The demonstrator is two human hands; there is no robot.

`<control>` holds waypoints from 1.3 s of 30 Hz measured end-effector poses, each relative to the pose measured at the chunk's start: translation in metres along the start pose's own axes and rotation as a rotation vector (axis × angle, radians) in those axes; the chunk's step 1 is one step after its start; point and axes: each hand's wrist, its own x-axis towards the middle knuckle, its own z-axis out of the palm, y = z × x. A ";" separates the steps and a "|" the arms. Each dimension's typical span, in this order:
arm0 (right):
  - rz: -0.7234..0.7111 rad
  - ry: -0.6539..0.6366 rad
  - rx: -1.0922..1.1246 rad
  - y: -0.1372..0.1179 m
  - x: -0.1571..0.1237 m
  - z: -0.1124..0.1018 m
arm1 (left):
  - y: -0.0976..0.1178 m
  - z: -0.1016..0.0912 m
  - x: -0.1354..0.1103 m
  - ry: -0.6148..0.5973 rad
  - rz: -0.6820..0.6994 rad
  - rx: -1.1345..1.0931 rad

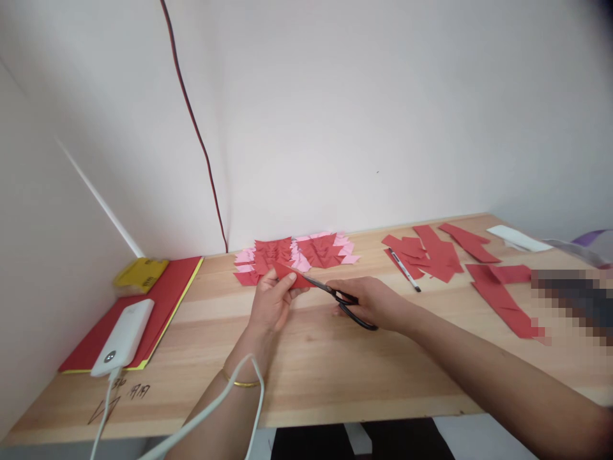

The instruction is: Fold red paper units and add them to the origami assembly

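The left hand [272, 303] pinches a folded-looking red paper piece [302, 281] between thumb and fingers. The right hand [376, 301] grips the scissors [330, 291] by their black handles, blades directed left to the paper's right-hand edge; whether the blades have entered the paper cannot be determined. The paper is raised above the table [306, 370], presumably to give the blades clearance; the pinch presumably keeps its layers aligned. It lies in the left hand's fingertips, left of the right hand. Just beyond, red and pink paper shapes [272, 252] stand in rows near the wall, apparently grouped by colour. Red paper scraps [443, 259] and a pen [403, 268] lie to the right, red sheets [182, 297] to the left.
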 end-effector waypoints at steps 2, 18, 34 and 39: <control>-0.017 0.011 0.006 0.001 0.000 0.002 | -0.001 -0.001 0.000 -0.002 -0.001 0.005; -0.058 0.012 0.111 0.004 0.001 0.010 | -0.004 0.001 -0.002 -0.048 -0.043 0.031; -0.023 0.006 0.092 -0.002 0.000 0.011 | -0.005 0.000 -0.001 -0.044 -0.064 0.027; -0.007 0.043 0.072 0.000 0.001 0.013 | -0.007 0.002 -0.002 -0.080 -0.089 0.048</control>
